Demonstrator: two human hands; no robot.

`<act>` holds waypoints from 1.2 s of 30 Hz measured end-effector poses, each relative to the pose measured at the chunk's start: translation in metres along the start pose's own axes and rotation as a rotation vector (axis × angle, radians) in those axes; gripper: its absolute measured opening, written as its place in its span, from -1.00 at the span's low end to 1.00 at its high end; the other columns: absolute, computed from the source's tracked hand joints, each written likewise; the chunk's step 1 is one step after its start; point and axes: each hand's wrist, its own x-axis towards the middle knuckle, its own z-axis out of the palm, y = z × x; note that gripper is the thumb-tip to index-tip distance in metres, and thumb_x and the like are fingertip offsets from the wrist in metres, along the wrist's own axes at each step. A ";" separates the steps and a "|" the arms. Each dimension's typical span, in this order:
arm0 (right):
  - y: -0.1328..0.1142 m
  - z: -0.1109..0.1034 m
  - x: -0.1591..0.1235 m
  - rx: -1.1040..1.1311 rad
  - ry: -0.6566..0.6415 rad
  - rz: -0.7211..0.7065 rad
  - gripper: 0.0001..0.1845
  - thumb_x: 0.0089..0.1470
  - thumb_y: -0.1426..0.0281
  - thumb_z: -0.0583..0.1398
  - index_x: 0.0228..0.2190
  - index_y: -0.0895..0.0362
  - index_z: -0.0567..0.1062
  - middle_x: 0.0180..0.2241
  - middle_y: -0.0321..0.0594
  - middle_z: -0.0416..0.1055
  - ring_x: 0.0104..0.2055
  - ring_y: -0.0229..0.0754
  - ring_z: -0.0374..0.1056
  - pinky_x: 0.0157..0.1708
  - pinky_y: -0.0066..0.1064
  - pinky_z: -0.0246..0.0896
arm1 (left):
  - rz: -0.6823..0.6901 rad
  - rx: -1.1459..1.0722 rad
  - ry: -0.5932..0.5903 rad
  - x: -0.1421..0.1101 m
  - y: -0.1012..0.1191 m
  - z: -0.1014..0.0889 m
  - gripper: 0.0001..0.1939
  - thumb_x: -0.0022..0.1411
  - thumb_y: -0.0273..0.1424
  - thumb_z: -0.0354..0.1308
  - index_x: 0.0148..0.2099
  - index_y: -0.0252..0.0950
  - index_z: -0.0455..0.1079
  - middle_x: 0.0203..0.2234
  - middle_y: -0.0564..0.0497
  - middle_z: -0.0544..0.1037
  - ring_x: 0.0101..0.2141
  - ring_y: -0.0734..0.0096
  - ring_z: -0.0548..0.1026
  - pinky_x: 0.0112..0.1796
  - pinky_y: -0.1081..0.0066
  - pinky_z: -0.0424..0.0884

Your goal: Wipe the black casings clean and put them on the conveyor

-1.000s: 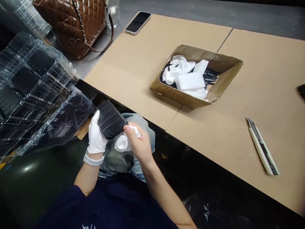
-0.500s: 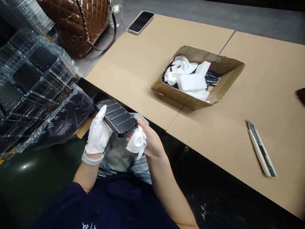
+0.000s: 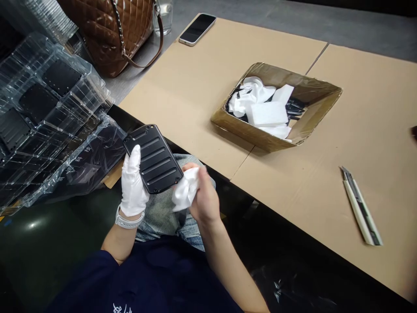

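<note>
My left hand (image 3: 133, 184), in a white glove with a white wristband, grips a black ribbed plastic cover (image 3: 153, 158) from below, over my lap. The cover's ribbed face points up toward the camera. My bare right hand (image 3: 202, 198) is closed on a crumpled white cloth (image 3: 185, 191) just right of the cover's lower corner, touching or nearly touching it.
Clear plastic trays (image 3: 42, 108) holding black parts are stacked at the left under a plastic bag. An open cardboard box (image 3: 309, 98) with white cloths and foam sits on the cardboard-covered table. A utility knife (image 3: 360, 206) lies at the right; a phone (image 3: 197, 28) and a brown quilted handbag (image 3: 107, 30) at the back.
The black cover has been turned and tilted in my left hand, its ribbed face now more toward me. My right hand with the cloth moved from under its corner to beside it.
</note>
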 end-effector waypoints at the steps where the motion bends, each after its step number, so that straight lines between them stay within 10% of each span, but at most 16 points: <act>1: -0.001 -0.001 0.000 0.008 0.068 -0.099 -0.61 0.00 -0.01 0.12 -0.41 0.07 0.39 -0.56 -0.32 0.36 -0.58 -0.23 0.32 -0.59 -0.38 0.28 | 0.050 0.048 0.015 0.000 -0.002 -0.001 -0.55 0.27 -0.29 0.06 0.18 -0.25 0.27 0.20 -0.02 0.31 0.25 0.17 0.15 0.27 0.24 0.06; 4: -0.003 -0.001 -0.008 -0.161 0.155 -0.460 -0.81 0.07 0.20 0.13 -0.36 0.06 0.39 -0.38 -0.28 0.40 -0.36 -0.21 0.39 -0.36 -0.35 0.35 | 0.182 0.183 0.024 -0.002 -0.008 0.000 -0.53 0.30 -0.31 -0.01 0.24 -0.22 0.18 0.21 -0.04 0.29 0.25 0.18 0.15 0.26 0.21 0.07; 10: 0.004 0.001 -0.018 -0.978 -0.099 -1.072 -0.89 0.02 0.44 0.23 -0.36 -0.01 0.48 -0.01 -0.21 0.36 0.11 -0.02 0.25 0.12 -0.06 0.08 | 0.374 0.449 0.076 -0.008 -0.013 -0.003 -0.49 0.28 -0.34 -0.01 0.25 -0.29 0.16 0.18 -0.17 0.32 0.17 0.18 0.30 0.22 0.23 0.14; 16: 0.001 -0.037 0.019 -0.794 0.407 -0.684 -0.81 0.08 0.26 0.18 -0.44 0.12 0.39 -0.02 -0.03 0.40 0.07 0.02 0.30 0.05 0.00 0.13 | 0.487 0.550 0.103 -0.007 -0.012 -0.015 -0.44 0.21 -0.37 0.06 0.25 -0.29 0.16 0.12 -0.20 0.38 0.13 0.15 0.34 0.19 0.18 0.19; 22: -0.006 -0.029 0.007 -0.571 0.423 -0.690 -0.81 0.05 0.24 0.22 -0.40 0.10 0.38 -0.43 -0.29 0.46 -0.40 -0.22 0.42 -0.38 -0.38 0.31 | 0.467 0.485 0.089 -0.006 -0.006 -0.015 -0.50 0.25 -0.38 0.04 0.24 -0.23 0.19 0.16 -0.12 0.36 0.19 0.22 0.27 0.22 0.26 0.15; 29: 0.020 0.015 -0.024 -1.084 -0.336 -1.081 -0.57 0.20 0.40 0.05 0.10 0.02 0.27 0.03 -0.13 0.44 0.15 -0.11 0.29 0.24 -0.12 -0.06 | 0.392 0.527 0.088 -0.008 -0.036 -0.010 -0.52 0.35 -0.32 -0.17 0.28 -0.24 0.13 0.22 -0.10 0.28 0.25 0.30 0.16 0.26 0.20 0.04; 36: 0.028 0.009 -0.002 -1.276 -0.335 -0.872 -0.43 0.24 0.34 -0.04 0.26 0.05 0.04 0.26 -0.08 0.12 0.32 -0.09 0.01 0.26 -0.06 -0.09 | 0.323 0.489 0.012 -0.017 -0.059 -0.001 -0.51 0.33 -0.35 -0.17 0.28 -0.28 0.13 0.22 -0.16 0.27 0.27 0.32 0.10 0.27 0.22 -0.04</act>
